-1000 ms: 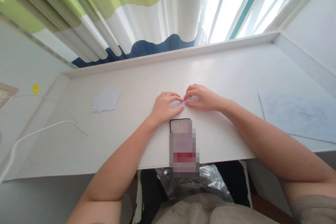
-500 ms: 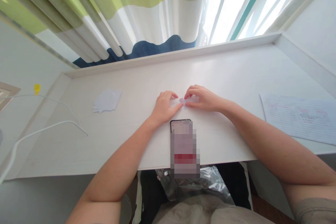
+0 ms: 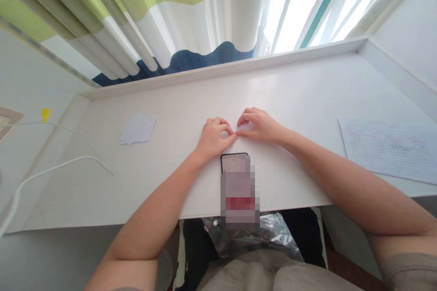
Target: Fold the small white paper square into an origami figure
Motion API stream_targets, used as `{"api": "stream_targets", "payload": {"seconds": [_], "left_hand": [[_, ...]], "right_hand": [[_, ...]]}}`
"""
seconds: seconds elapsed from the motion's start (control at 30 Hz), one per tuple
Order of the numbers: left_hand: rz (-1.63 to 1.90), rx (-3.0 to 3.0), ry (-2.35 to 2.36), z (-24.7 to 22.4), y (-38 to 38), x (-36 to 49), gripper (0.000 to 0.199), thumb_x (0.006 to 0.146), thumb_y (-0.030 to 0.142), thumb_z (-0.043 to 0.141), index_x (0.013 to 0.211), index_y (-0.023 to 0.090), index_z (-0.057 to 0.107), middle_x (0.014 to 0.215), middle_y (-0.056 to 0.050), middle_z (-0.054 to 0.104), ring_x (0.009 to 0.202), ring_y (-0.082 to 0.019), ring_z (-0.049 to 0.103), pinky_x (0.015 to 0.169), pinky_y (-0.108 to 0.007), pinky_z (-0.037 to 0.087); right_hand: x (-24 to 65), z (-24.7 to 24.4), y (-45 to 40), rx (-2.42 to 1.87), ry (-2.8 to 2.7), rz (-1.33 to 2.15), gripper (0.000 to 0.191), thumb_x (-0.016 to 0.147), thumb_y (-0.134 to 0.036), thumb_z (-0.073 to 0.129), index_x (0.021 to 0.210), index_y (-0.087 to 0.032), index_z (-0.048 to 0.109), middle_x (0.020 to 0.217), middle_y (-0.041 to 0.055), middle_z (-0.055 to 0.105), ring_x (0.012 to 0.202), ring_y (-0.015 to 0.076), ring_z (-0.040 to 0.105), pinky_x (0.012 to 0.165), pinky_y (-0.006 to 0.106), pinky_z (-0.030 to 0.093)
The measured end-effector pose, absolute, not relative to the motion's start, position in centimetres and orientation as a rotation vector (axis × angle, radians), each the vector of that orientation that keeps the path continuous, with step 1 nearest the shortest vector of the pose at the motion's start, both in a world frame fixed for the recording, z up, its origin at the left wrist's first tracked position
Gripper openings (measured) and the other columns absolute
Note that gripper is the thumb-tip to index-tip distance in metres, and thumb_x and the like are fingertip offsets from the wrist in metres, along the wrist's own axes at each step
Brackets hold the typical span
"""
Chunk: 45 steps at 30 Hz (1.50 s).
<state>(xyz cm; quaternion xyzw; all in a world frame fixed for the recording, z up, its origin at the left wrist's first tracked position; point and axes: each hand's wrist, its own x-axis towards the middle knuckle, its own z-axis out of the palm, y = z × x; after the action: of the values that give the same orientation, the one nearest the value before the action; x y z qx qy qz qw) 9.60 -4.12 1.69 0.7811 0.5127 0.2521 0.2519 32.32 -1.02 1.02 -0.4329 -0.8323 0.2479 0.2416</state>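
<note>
Right now, in the head view, I have both hands close together over the middle of the white desk (image 3: 164, 186), with a small white paper (image 3: 246, 126) between and beneath their fingers. I see the left hand (image 3: 214, 137) in a narrow pinch on it, thumb and forefinger nearly meeting. The right hand (image 3: 261, 125) holds it too, fingers curved over it and thumb tip beside the left one; its folds are too hidden for me to make out. On the near side of the hands I have a phone (image 3: 235, 184), its screen mostly pixelated, by the desk's front edge. Well to the left lies a loose pile of white paper pieces (image 3: 139, 128), with a white cable (image 3: 61, 169) beyond; far right, lined written sheets (image 3: 389, 150).
</note>
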Motion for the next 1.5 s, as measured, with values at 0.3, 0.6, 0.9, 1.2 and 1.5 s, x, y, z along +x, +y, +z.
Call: {"api": "stream_targets", "payload": {"seconds": [0.3,0.6,0.9,1.2,1.5], "left_hand": [[0.723,2.050,1.438,1.38,-3.89,9.38,0.012,0.092,0.026,0.078,0.080,0.025,0.076,0.115,-0.006,0.073,0.122,-0.029,0.060,0.115,-0.052,0.055],[0.693,2.049,1.472,1.86,-4.08,9.28,0.005,0.092,0.023,0.078,0.089,0.026,0.078,0.118,-0.005,0.072,0.126,-0.030,0.059,0.117,-0.052,0.053],[0.701,2.052,1.479,1.69,-3.88,9.11,0.002,0.092,0.026,0.079,0.090,0.026,0.080,0.118,-0.005,0.073,0.125,-0.029,0.060,0.118,-0.051,0.052],[0.678,2.072,1.461,1.99,-4.13,9.26,0.013,0.093,0.021,0.077,0.090,0.031,0.085,0.119,-0.003,0.074,0.125,-0.028,0.059,0.121,-0.048,0.048],[0.647,2.106,1.420,2.28,-4.07,9.11,0.012,0.091,0.022,0.080,0.081,0.029,0.081,0.119,-0.001,0.079,0.126,-0.028,0.061,0.121,-0.050,0.046]], "right_hand": [[32.56,0.98,-1.13,-1.158,-2.289,0.700,0.020,0.089,-0.040,0.077,0.103,-0.026,0.080,0.107,0.0099,0.072,0.105,0.0316,0.064,0.102,0.051,0.045],[32.65,0.79,-0.98,-1.092,-2.266,0.702,0.013,0.092,-0.032,0.073,0.102,-0.026,0.079,0.105,0.0088,0.074,0.104,0.0310,0.065,0.103,0.051,0.046],[33.18,1.01,-1.11,-1.027,-2.333,0.664,0.013,0.096,-0.035,0.073,0.104,-0.030,0.081,0.131,0.0089,0.075,0.130,0.0366,0.059,0.116,0.060,0.040],[32.92,1.02,-1.07,-0.935,-2.299,0.776,0.014,0.095,-0.033,0.069,0.083,-0.026,0.072,0.111,0.0097,0.078,0.115,0.0321,0.064,0.107,0.052,0.049],[32.86,0.94,-0.90,-1.008,-2.275,0.809,0.020,0.094,-0.034,0.070,0.076,-0.025,0.071,0.114,0.0113,0.076,0.115,0.0331,0.065,0.108,0.055,0.049]]}}
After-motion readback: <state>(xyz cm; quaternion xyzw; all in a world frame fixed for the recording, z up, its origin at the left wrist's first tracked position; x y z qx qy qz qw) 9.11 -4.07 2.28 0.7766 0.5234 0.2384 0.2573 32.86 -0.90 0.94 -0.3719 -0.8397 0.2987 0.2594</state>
